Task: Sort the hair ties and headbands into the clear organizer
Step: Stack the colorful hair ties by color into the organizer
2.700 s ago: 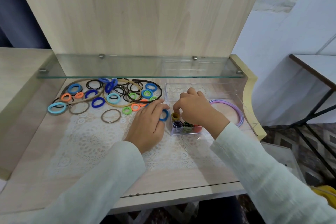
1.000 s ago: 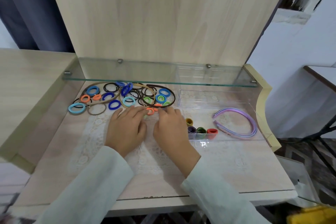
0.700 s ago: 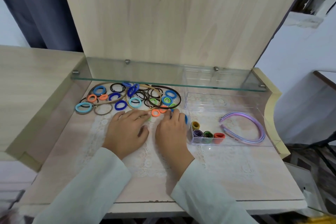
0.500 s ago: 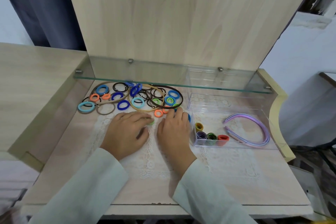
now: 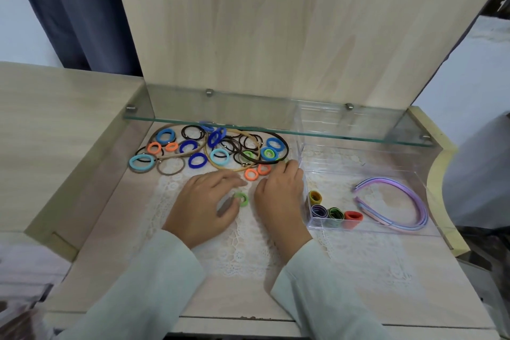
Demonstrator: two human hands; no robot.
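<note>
Left hand (image 5: pixel 204 205), fingers slack, thumb touching the small green elastic hair tie (image 5: pixel 241 199) just left of the clear plastic organizer (image 5: pixel 342 171); right hand (image 5: pixel 278 196) curled, grip not clear; best pinch tie w/ thumb + index, lift over its wall.

Left hand (image 5: pixel 202 207) flat (right hand (image 5: pixel 278 196) curled).

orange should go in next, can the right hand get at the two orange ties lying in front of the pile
Probably yes: the orange ties lie loose on the lace mat just left of the right hand, with nothing over them.
</note>
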